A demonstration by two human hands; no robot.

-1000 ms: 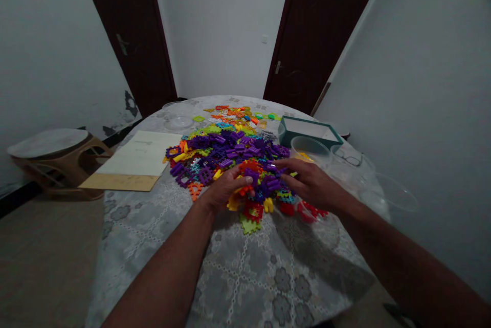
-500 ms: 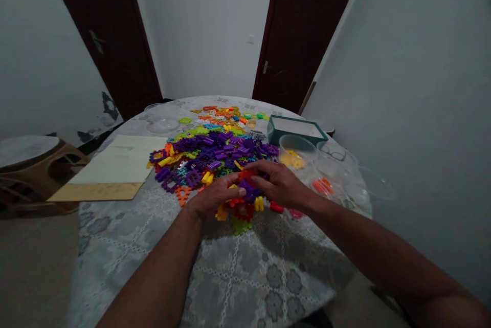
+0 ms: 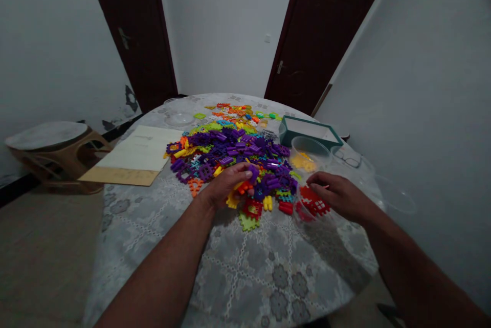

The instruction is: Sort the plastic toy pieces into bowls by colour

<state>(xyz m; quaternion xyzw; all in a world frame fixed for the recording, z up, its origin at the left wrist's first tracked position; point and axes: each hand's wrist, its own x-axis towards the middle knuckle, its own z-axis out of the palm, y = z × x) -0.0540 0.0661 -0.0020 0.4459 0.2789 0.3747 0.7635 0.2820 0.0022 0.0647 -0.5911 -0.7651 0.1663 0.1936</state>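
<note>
A big pile of plastic interlocking pieces (image 3: 233, 151), mostly purple with orange, yellow and green ones, lies in the middle of a round table (image 3: 238, 266). My left hand (image 3: 226, 186) rests on the pile's near edge, fingers curled over orange and purple pieces. My right hand (image 3: 337, 195) hovers over a clear bowl (image 3: 312, 213) that holds red pieces (image 3: 314, 204); its fingers are bent at the bowl's far rim, and whether they hold a piece is hidden.
Another clear bowl (image 3: 309, 154) with yellow pieces and a teal box (image 3: 309, 131) stand behind the right hand, with more clear bowls (image 3: 395, 195) and glasses (image 3: 349, 156) at the right rim. A paper sheet on cardboard (image 3: 134, 156) lies left. A stool (image 3: 53, 151) stands beside the table.
My right hand has left the pile and moved right, over the bowl of red pieces. My left hand has stayed on the pile's near edge.
</note>
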